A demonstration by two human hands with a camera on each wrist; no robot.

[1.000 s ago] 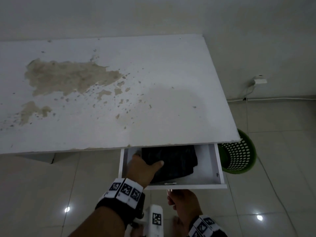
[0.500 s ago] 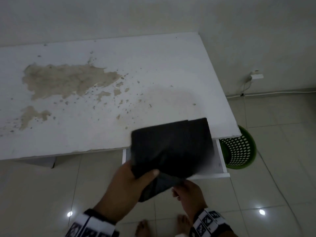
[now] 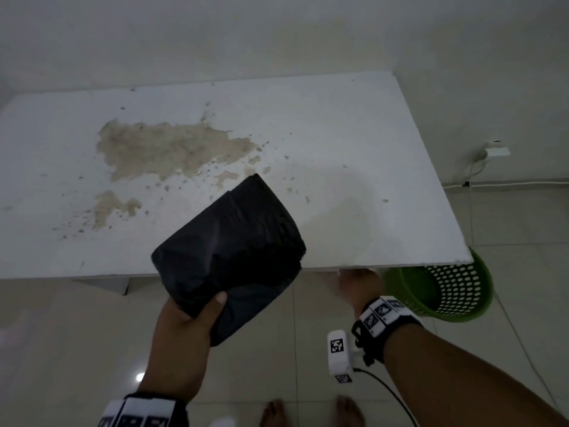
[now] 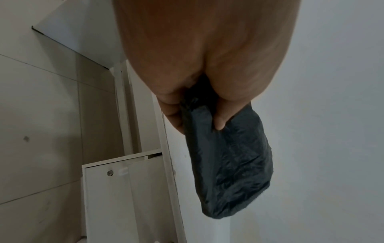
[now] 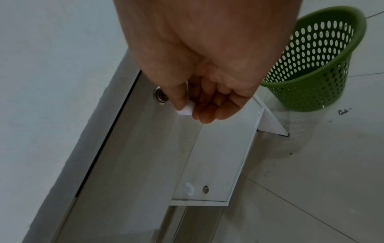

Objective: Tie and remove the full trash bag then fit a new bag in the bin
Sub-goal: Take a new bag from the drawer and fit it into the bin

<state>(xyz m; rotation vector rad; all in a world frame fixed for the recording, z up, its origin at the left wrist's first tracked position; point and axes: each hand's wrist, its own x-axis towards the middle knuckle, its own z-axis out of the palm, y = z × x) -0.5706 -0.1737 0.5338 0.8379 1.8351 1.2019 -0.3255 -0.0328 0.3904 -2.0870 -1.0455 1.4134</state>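
My left hand (image 3: 197,309) grips a folded black trash bag (image 3: 234,245) by its near edge and holds it up over the front of the white desk (image 3: 338,134); the left wrist view shows thumb and fingers (image 4: 220,121) pinching the black trash bag (image 4: 230,157). My right hand (image 3: 358,283) is under the desk's front edge, with its fingers curled round the small white drawer knob (image 5: 186,111) on the drawer front (image 5: 162,148). The green perforated bin (image 3: 446,291) stands on the floor at the desk's right corner, with no bag in it, as the right wrist view of the bin (image 5: 315,62) shows.
The desk top has a large patch of peeled, stained surface (image 3: 172,149). A second drawer front with a knob and lock (image 5: 205,189) sits below. A white plug and cable (image 3: 492,152) run along the wall at the right. My bare feet (image 3: 308,411) stand on the tiled floor.
My left hand lifted the black bag out of the open drawer and raised it above the desk. My right hand moved to the drawer knob, and the drawer is now pushed in.
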